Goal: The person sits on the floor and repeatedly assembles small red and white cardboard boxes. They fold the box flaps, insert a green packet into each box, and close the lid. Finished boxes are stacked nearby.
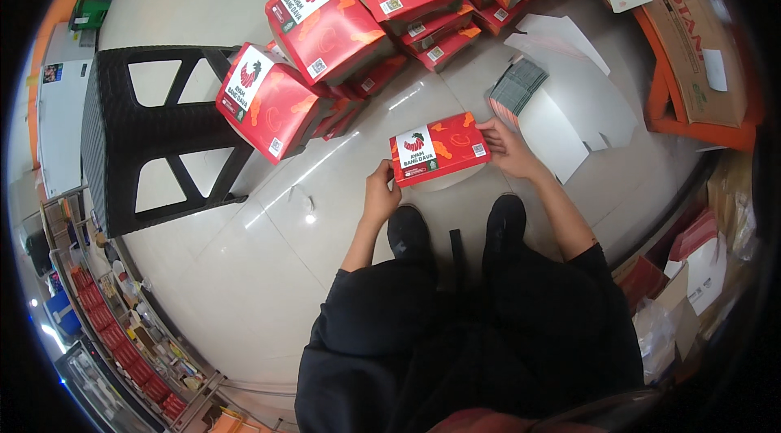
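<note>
Held: a shallow red cardboard box with a white panel and orange print (451,146), in front of the black shoes (506,221); underside hidden, and a pale curved shape below its near edge is hard to make out.
Left hand (381,191): fingers grasping the box's left end, some tucked from sight.
Right hand (506,152): fingers grasping its right end, tips partly hidden.
Heap: red printed cardboard boxes (325,26), cut off at the top edge, lower ones mostly covered.
Grey-green stack (519,85): contents unclear, beside white card sheets (553,132).
Lower right: crumpled clear plastic (653,335), blurred.
</note>
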### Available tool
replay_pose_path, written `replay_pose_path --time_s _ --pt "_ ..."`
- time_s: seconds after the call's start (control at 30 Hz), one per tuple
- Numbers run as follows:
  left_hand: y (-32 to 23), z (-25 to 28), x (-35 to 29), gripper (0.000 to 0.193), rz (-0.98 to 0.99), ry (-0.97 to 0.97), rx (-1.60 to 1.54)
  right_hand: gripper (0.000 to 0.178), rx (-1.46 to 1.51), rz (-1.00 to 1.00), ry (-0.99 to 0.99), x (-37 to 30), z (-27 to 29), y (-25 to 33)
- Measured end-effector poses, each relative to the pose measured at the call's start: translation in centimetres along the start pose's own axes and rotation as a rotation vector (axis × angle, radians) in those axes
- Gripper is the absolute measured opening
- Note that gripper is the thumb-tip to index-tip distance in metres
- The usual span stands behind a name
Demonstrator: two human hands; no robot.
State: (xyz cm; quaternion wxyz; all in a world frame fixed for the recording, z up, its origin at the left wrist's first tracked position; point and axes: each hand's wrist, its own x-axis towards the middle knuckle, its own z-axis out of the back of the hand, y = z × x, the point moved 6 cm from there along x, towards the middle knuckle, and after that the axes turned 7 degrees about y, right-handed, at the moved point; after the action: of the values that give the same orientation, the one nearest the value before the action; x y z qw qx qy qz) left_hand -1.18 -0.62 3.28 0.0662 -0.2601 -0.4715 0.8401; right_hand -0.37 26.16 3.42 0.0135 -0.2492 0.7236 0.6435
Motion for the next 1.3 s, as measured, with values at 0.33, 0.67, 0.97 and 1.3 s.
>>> replay_pose_path --time_s 0.33,0.67,0.97,1.3 --pt "1.1 1.6 1.1 0.041 0.365 0.037 -0.562 0.020 0.155 -0.304 -0.076 0.8 1.5 -3.2" --pt "1.5 1.4 1.2 0.045 0.371 0.089 -0.596 0.037 0.110 -0.381 -0.137 1.2 1.3 -2.3" --pt "1.8 1.2 1.4 0.045 0.359 0.094 -0.600 0.045 0.024 -0.418 -0.173 1.4 1.0 -0.9" --pt "1.2 1.1 1.2 0.047 0.351 0.082 -0.603 0.064 -0.143 -0.389 -0.242 1.3 2.3 -2.0"
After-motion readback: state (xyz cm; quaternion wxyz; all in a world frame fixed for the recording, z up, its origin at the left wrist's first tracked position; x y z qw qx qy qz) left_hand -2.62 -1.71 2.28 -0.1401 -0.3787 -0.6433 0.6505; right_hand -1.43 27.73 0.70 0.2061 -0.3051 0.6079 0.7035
